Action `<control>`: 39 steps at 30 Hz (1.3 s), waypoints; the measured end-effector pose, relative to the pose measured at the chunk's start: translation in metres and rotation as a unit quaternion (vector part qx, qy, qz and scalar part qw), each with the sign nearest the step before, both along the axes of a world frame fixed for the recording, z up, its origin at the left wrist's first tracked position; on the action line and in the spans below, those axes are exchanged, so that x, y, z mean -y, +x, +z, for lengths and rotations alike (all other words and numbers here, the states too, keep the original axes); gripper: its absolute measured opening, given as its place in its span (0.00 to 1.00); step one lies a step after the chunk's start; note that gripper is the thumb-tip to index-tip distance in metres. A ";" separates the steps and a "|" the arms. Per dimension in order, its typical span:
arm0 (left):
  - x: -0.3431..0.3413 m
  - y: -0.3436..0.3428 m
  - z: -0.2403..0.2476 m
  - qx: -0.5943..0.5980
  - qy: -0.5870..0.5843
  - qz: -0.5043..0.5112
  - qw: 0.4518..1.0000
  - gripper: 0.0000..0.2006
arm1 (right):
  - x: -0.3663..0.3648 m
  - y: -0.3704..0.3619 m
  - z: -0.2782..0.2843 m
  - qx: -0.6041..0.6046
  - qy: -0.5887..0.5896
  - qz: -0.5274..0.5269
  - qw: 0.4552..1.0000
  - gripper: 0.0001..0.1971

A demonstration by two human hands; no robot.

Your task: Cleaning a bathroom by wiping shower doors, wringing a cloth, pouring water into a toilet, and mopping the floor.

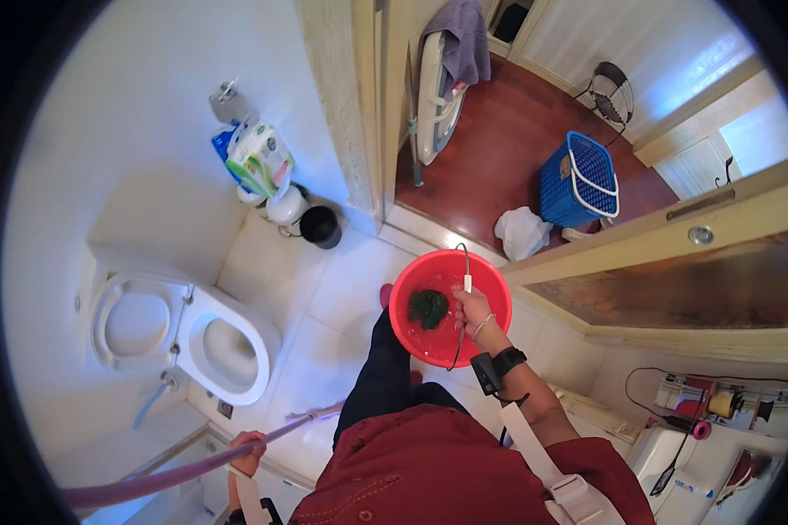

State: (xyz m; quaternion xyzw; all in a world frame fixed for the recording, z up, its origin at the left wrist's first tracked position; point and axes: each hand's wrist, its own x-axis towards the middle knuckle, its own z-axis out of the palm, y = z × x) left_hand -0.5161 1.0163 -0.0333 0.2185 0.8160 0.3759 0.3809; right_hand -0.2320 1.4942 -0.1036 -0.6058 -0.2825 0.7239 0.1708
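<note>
My right hand (473,311) is closed round the white grip of the wire handle of a red bucket (403,341), carrying it in front of my body. Inside the bucket are shallow water and a dark green, bunched-up thing (428,308), perhaps a cloth. At the lower left, my left hand (249,444) wraps round a long purple pole (179,471), which looks like a mop handle. The pole slants from the lower left toward my legs. Its far end, near a purplish patch on the tiles, is partly hidden by my leg.
A white toilet (228,346) with its lid raised stands left. Beyond it are a small black bin (320,227) and a tissue pack (261,157). Past the doorway sill, a blue basket (578,179) and white bag (523,233) sit on red flooring. An open door (674,262) juts in right.
</note>
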 end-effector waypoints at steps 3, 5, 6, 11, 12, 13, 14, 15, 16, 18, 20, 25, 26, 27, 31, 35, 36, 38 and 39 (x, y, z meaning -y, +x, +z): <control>-0.046 -0.012 -0.012 0.034 -0.013 -0.004 0.999 0.06 | -0.051 -0.004 -0.011 0.009 -0.013 -0.017 1.000 0.07; -0.089 -0.017 0.002 0.029 -0.026 -0.039 0.998 0.06 | -0.086 -0.009 -0.022 0.018 -0.029 -0.026 0.999 0.06; -0.107 -0.022 0.003 0.051 -0.033 -0.043 0.997 0.07 | -0.107 -0.010 -0.028 0.040 -0.026 -0.036 0.998 0.05; -0.197 -0.046 0.023 0.045 -0.020 -0.096 0.994 0.08 | -0.187 -0.003 -0.056 0.109 0.010 -0.009 0.994 0.04; -0.213 -0.054 0.030 0.035 -0.044 -0.117 0.992 0.08 | -0.201 -0.002 -0.062 0.109 -0.002 -0.015 0.994 0.04; -0.224 -0.065 0.028 0.053 -0.056 -0.120 0.990 0.09 | -0.216 0.002 -0.069 0.135 0.020 -0.006 0.991 0.03; -0.235 -0.073 0.026 0.050 -0.063 -0.126 0.989 0.09 | -0.233 0.001 -0.078 0.160 0.044 0.007 0.986 0.03; -0.244 -0.080 0.026 0.055 -0.057 -0.123 0.989 0.10 | -0.247 -0.001 -0.089 0.156 0.037 0.001 0.987 0.03; -0.254 -0.086 0.023 0.063 -0.048 -0.122 0.989 0.10 | -0.261 0.000 -0.102 0.171 0.079 0.009 0.982 0.04; -0.268 -0.093 0.019 0.062 -0.063 -0.128 0.988 0.10 | -0.287 0.003 -0.130 0.183 0.119 0.011 0.976 0.06; -0.283 -0.095 0.014 0.087 -0.073 -0.085 0.990 0.10 | -0.315 -0.003 -0.139 0.221 0.214 0.069 0.949 0.09; -0.311 -0.082 0.010 0.096 -0.102 -0.059 0.988 0.14 | -0.376 -0.018 -0.163 0.276 0.230 0.193 0.913 0.15; -0.304 -0.076 0.016 0.089 -0.112 -0.042 0.989 0.14 | -0.383 -0.031 -0.160 0.262 0.226 0.208 0.915 0.15; -0.295 -0.070 0.020 0.111 -0.129 0.009 0.985 0.14 | -0.395 -0.042 -0.160 0.285 0.258 0.260 0.886 0.16; -0.305 -0.040 0.025 0.008 -0.120 0.026 0.992 0.11 | -0.445 -0.016 -0.215 0.310 0.282 0.322 0.849 0.18; -0.284 -0.008 0.015 -0.153 -0.168 0.070 0.971 0.06 | -0.474 -0.021 -0.197 0.305 0.315 0.350 0.828 0.17; -0.299 0.001 0.021 -0.126 -0.181 0.110 0.969 0.08 | -0.479 -0.015 -0.203 0.304 0.314 0.355 0.826 0.17; -0.332 0.021 0.036 -0.155 -0.135 0.070 0.976 0.05 | -0.483 -0.022 -0.193 0.310 0.263 0.391 0.826 0.17; -0.336 0.028 0.038 -0.152 -0.123 0.085 0.977 0.05 | -0.481 -0.029 -0.201 0.309 0.257 0.400 0.823 0.18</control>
